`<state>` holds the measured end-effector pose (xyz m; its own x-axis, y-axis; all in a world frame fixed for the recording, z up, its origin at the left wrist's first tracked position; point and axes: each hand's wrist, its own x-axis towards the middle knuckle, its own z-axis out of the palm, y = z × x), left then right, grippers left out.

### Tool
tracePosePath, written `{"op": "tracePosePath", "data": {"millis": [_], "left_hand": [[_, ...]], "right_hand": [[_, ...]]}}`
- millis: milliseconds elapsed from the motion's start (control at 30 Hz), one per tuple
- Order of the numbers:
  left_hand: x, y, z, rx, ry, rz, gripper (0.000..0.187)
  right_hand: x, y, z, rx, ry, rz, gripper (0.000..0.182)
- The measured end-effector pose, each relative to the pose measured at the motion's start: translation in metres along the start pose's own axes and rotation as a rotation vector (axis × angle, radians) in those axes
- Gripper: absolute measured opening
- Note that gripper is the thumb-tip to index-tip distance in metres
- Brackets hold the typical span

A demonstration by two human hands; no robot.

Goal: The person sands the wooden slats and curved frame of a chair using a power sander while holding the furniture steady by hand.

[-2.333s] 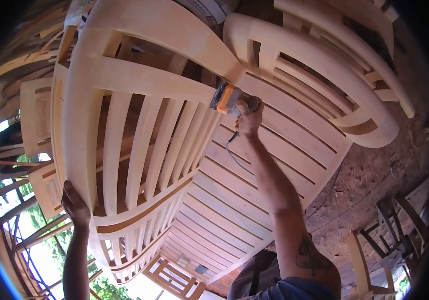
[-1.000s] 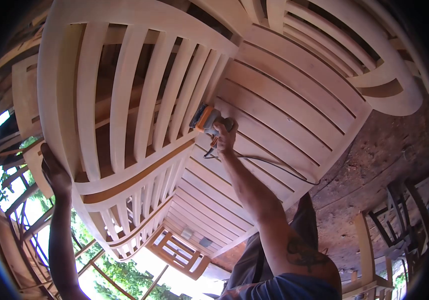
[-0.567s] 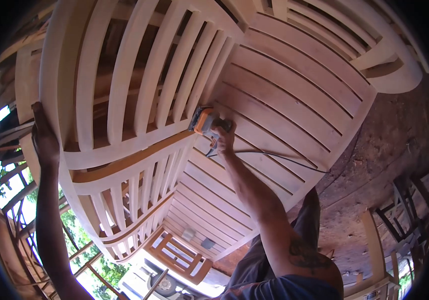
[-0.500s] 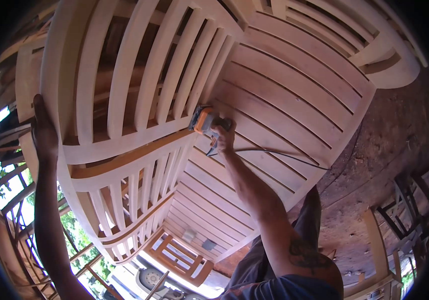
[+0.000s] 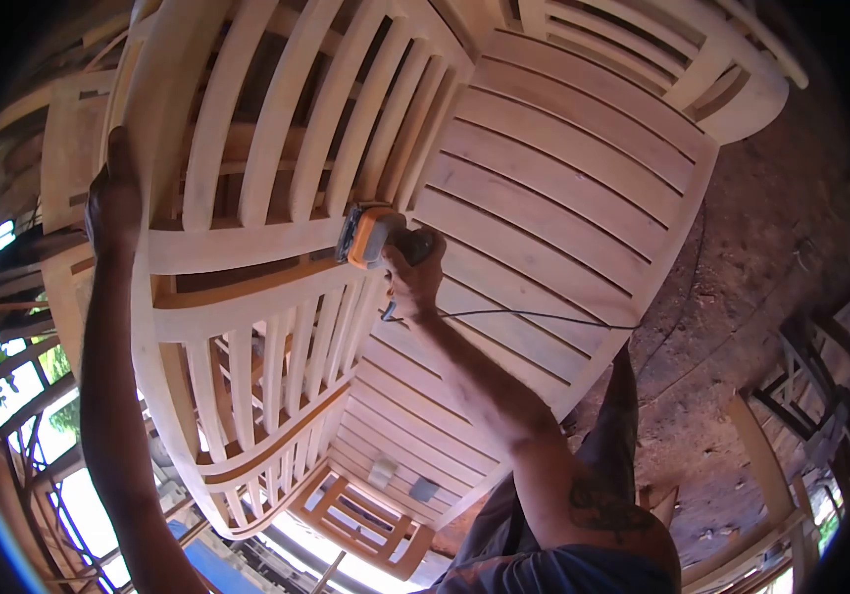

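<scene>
An orange and black power sander [image 5: 373,238] is in my right hand [image 5: 417,272], whose fingers wrap round its dark body. The sander's pad faces the pale wooden bench back [image 5: 247,247], at the rail below the upper slats. A thin black cord runs from the tool across the slatted seat [image 5: 544,208]. At the left, my left hand [image 5: 115,203] lies along the outer top rail of the bench back, with its fingers pressed together round the wood.
Two small pads, one pale [image 5: 381,472] and one grey [image 5: 424,489], lie on the lower seat slats. A slatted wooden piece [image 5: 363,525] stands beyond. Wooden frames [image 5: 811,396] rest on the brown ground [image 5: 712,346] at right.
The sander and my right hand have moved left along the rail, away from the seat. My left hand sits slightly farther right and higher in view, and the whole view has shifted a little.
</scene>
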<state>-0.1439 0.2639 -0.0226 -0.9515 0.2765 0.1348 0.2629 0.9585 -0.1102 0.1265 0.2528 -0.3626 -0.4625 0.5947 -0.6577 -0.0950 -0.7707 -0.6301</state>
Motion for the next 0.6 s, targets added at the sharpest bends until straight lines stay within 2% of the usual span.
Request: {"op": "tracePosePath", "data": {"millis": [67,100,167,300,333,467,500,567,600], "left_hand": [[-0.002,0.001,0.000,-0.007,-0.004,0.008,0.099],[-0.002,0.003,0.000,-0.010,-0.007,0.013,0.099],[-0.001,0.001,0.001,0.007,0.014,0.008,0.094],[0.001,-0.004,0.003,0.007,0.044,0.053,0.089],[-0.009,0.010,-0.003,-0.027,0.006,0.030,0.096],[0.011,-0.019,0.008,0.004,0.045,0.112,0.086],[0.010,-0.019,0.009,-0.023,0.027,0.098,0.084],[0.010,-0.019,0.006,-0.072,-0.003,0.063,0.080],[0.010,-0.021,0.006,-0.073,-0.008,0.068,0.079]], "right_hand": [[-0.018,0.000,0.013,-0.113,0.015,-0.098,0.074],[-0.030,-0.010,0.021,-0.197,0.043,-0.286,0.074],[-0.057,-0.041,0.033,-0.151,0.010,-0.256,0.076],[-0.077,-0.053,0.043,-0.237,-0.006,-0.427,0.078],[-0.070,-0.046,0.040,-0.206,0.005,-0.396,0.077],[-0.026,-0.027,0.017,-0.107,0.080,-0.186,0.073],[-0.012,-0.014,0.010,-0.152,0.102,-0.206,0.075],[0.021,0.024,-0.004,-0.072,0.100,-0.047,0.075],[0.031,0.025,-0.010,-0.098,0.125,-0.039,0.075]]}}
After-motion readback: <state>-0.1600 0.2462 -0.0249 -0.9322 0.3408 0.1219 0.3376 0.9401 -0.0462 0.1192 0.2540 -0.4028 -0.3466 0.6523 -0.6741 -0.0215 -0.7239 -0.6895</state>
